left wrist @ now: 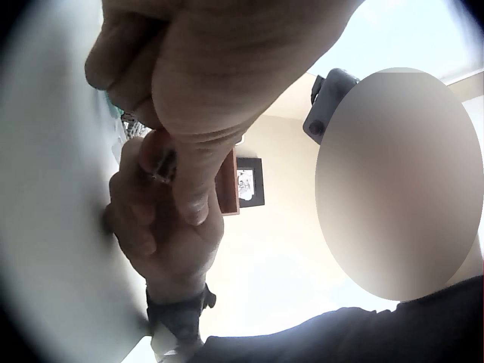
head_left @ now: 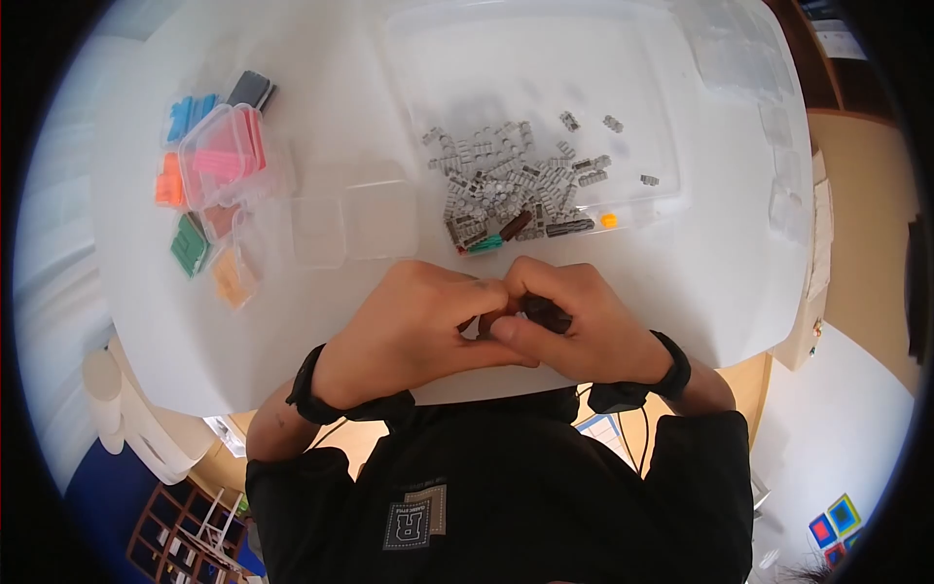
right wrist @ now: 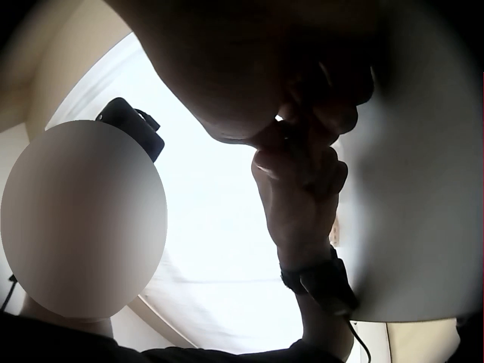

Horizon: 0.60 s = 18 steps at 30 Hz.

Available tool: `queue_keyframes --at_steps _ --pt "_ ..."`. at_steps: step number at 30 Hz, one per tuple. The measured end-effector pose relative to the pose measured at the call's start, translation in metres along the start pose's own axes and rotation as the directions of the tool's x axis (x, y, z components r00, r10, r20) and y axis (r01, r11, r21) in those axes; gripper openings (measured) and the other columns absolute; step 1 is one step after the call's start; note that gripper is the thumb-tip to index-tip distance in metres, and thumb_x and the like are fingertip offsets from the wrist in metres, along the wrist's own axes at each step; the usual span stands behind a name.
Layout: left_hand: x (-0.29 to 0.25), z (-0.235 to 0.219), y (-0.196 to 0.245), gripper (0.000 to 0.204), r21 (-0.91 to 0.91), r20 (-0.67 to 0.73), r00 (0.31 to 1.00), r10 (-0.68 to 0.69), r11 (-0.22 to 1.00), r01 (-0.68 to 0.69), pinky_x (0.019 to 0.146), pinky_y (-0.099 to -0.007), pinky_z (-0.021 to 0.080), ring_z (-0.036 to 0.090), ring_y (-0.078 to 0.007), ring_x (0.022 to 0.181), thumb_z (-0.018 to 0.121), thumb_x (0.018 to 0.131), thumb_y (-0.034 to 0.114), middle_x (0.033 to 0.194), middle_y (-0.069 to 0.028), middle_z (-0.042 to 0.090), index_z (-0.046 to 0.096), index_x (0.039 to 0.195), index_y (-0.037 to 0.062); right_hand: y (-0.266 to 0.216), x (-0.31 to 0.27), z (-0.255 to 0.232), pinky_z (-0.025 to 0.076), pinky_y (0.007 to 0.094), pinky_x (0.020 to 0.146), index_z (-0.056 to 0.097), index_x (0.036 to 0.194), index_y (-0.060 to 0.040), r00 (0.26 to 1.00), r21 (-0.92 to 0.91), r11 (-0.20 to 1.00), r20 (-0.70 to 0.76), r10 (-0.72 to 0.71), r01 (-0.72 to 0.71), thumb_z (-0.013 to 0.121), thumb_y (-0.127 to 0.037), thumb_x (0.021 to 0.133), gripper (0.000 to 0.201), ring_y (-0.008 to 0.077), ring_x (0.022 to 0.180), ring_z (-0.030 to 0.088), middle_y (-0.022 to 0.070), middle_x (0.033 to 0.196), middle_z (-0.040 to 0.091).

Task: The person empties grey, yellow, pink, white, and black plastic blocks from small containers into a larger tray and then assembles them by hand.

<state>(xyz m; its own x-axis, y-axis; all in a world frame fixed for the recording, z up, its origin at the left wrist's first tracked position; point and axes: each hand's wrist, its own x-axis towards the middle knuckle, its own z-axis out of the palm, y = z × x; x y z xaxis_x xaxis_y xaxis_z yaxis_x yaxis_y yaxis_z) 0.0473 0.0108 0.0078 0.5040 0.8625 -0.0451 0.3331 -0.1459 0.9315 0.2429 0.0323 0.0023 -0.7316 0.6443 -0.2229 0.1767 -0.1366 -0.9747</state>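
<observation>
Both hands meet just over the near part of the table in the head view. The right hand (head_left: 593,326) has its fingers curled round a dark toy-brick piece (head_left: 547,313), which shows between thumb and forefinger. From the other side the left hand (head_left: 413,321) pinches at the same spot, thumb and fingertips right against the right hand's. The fingers hide most of the piece, and I cannot tell its exact shape. Beyond the hands lies a heap of grey toy bricks (head_left: 491,190), with a brown brick stack (head_left: 516,226) and a teal one (head_left: 484,243) at its near edge.
The heap lies in a large clear tray (head_left: 623,209), near a yellow piece (head_left: 609,221). Clear boxes (head_left: 319,234) stand left of it. Further left are a box of pink bricks (head_left: 226,156) and blue (head_left: 192,117), orange (head_left: 169,181) and green bricks (head_left: 190,243).
</observation>
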Motion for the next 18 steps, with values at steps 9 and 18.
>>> queue_keyframes --at_steps 9,18 --pt "0.000 -0.009 0.009 0.016 -0.085 -0.019 0.985 -0.171 0.982 0.169 0.041 -0.0256 0.024 0.031 -0.0095 0.041 0.078 0.073 0.017 0.046 -0.0010 0.038 0.065 0.073 0.0070 0.000 0.000 0.000 0.038 0.0252 0.051 0.052 0.087 -0.0031 0.991 0.044 0.998 -0.128 -0.031 0.037 0.055 -0.012 0.092 0.010 0.0097 0.055 0.048 0.0032 0.060 0.048" --pt "0.000 -0.010 0.007 0.014 -0.167 -0.035 0.977 -0.209 0.965 0.200 0.042 -0.0252 0.022 0.030 -0.0070 0.042 0.076 0.075 0.016 0.046 0.0010 0.035 0.066 0.079 0.0068 -0.002 -0.001 -0.001 0.034 0.0199 0.047 0.049 0.089 -0.0039 0.990 0.239 0.968 -0.093 0.104 -0.079 0.042 -0.014 0.099 0.016 0.0036 0.050 0.042 -0.0010 0.059 0.046"
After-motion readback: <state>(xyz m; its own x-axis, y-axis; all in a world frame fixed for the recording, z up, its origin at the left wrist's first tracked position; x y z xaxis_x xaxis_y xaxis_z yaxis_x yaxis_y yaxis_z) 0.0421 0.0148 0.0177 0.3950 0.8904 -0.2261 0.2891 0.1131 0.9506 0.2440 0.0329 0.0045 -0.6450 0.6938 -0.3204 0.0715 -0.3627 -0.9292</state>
